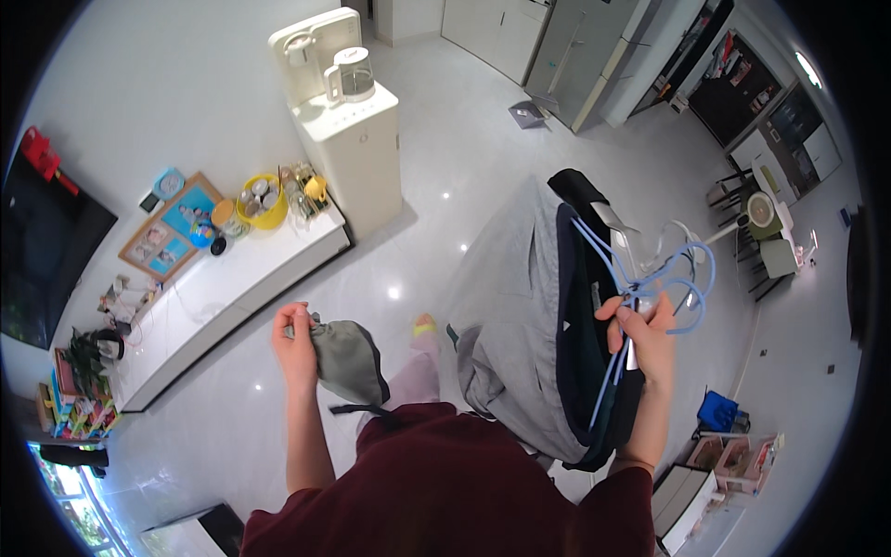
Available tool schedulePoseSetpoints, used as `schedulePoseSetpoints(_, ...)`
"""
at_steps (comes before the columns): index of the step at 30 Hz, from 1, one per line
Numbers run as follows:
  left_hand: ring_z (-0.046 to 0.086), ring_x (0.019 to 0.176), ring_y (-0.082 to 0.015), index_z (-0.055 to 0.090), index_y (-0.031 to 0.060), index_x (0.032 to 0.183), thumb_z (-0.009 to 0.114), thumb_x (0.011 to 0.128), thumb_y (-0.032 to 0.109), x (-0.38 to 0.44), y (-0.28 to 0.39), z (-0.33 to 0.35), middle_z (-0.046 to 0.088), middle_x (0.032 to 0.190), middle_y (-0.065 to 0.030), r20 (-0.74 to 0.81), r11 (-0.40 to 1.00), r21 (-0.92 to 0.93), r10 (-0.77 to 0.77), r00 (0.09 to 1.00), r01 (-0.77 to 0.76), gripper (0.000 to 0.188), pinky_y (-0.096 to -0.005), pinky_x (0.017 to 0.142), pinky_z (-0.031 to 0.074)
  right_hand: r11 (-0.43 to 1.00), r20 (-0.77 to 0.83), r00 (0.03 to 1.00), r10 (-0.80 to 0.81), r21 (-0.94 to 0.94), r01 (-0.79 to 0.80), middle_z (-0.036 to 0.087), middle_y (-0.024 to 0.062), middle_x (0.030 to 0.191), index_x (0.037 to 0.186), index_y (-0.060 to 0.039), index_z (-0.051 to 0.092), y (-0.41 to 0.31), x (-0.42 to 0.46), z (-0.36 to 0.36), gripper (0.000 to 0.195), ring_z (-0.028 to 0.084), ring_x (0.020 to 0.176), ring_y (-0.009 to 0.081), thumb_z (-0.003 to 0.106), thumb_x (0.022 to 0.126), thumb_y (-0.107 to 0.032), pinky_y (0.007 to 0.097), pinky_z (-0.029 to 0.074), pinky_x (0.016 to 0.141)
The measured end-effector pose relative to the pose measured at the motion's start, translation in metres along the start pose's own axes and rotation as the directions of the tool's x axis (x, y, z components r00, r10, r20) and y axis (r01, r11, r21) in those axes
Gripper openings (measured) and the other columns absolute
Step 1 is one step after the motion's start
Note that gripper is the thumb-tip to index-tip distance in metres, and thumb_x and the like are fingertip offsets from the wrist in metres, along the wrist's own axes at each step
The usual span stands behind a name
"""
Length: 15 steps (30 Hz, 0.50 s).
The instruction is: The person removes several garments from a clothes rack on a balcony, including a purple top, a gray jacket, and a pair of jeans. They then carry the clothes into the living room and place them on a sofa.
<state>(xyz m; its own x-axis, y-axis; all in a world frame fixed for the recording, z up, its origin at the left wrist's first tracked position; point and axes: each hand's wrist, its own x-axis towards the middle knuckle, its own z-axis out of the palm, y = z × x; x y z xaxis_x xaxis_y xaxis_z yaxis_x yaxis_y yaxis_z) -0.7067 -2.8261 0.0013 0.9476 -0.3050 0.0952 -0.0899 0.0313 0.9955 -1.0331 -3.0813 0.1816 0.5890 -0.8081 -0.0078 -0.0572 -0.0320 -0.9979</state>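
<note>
Between the thumb and fingers of my left hand [296, 335] hangs a small grey-green drawstring pouch [348, 358], gathered at its neck. A black strap end [358, 409] lies below it, near my shirt. My right hand [644, 327] grips a bundle of light-blue hangers [668, 278], with clear plastic and metal parts among them. From these hangers drapes a grey garment [515, 292] with a dark navy lining, spreading toward my body. Dark cloth [578, 188] shows at its far end. How many garments hang there I cannot tell.
A white low cabinet [237, 278] runs along the left wall, bearing a photo frame [170, 226], a yellow basket [268, 216] and a plant. Beside it stands a water dispenser [355, 146] with a glass kettle. A dustpan [529, 115] lies ahead; chairs [776, 257] and a table are right.
</note>
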Motion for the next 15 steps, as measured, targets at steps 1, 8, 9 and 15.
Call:
schedulePoseSetpoints(1, 0.047, 0.070, -0.0068, 0.058, 0.0021, 0.090, 0.053, 0.091, 0.017, 0.029, -0.004, 0.024, 0.052, 0.072, 0.0005, -0.018, 1.000, -0.008, -0.003, 1.000, 0.003, 0.016, -0.0214, 0.069, 0.039, 1.000, -0.002, 1.000, 0.003, 0.000, -0.003, 0.063, 0.0205, 0.083, 0.109, 0.0030, 0.037, 0.002, 0.036, -0.006, 0.032, 0.053, 0.049, 0.0151, 0.052, 0.081, 0.002, 0.0257, 0.045, 0.048)
schedulePoseSetpoints(8, 0.046, 0.071, -0.0065, 0.060, 0.0006, 0.091, 0.055, 0.090, 0.016, 0.225, -0.001, 0.243, 0.052, 0.072, 0.0013, 0.184, 0.999, -0.014, -0.037, 0.982, 0.041, 0.017, -0.0208, 0.069, 0.038, 0.991, -0.176, 0.984, -0.005, -0.133, -0.019, 0.062, 0.0168, 0.082, 0.107, 0.0038, 0.040, -0.012, 0.272, -0.047, 0.028, 0.051, 0.047, 0.0140, 0.052, 0.082, -0.002, 0.0250, 0.043, 0.043)
schedulePoseSetpoints(9, 0.046, 0.071, -0.0064, 0.060, 0.0006, 0.091, 0.055, 0.090, 0.016, 0.253, 0.007, 0.271, 0.052, 0.072, 0.0013, 0.239, 0.999, -0.032, -0.005, 0.971, 0.013, 0.017, -0.0206, 0.069, 0.038, 0.990, -0.179, 0.984, 0.011, -0.139, -0.036, 0.062, 0.0169, 0.081, 0.106, 0.0034, 0.040, -0.014, 0.303, -0.057, 0.028, 0.050, 0.046, 0.0138, 0.052, 0.082, -0.003, 0.0244, 0.042, 0.043)
schedulePoseSetpoints(15, 0.045, 0.072, -0.0065, 0.059, 0.0001, 0.091, 0.055, 0.090, 0.015, 0.438, 0.007, 0.426, 0.051, 0.072, 0.0012, 0.170, 0.990, -0.115, 0.102, 0.980, -0.083, 0.016, -0.0207, 0.071, 0.037, 0.981, -0.174, 0.983, -0.053, -0.196, 0.018, 0.061, 0.0160, 0.080, 0.110, 0.0033, 0.037, -0.004, 0.512, -0.076, 0.032, 0.050, 0.046, 0.0132, 0.052, 0.083, -0.005, 0.0231, 0.042, 0.043)
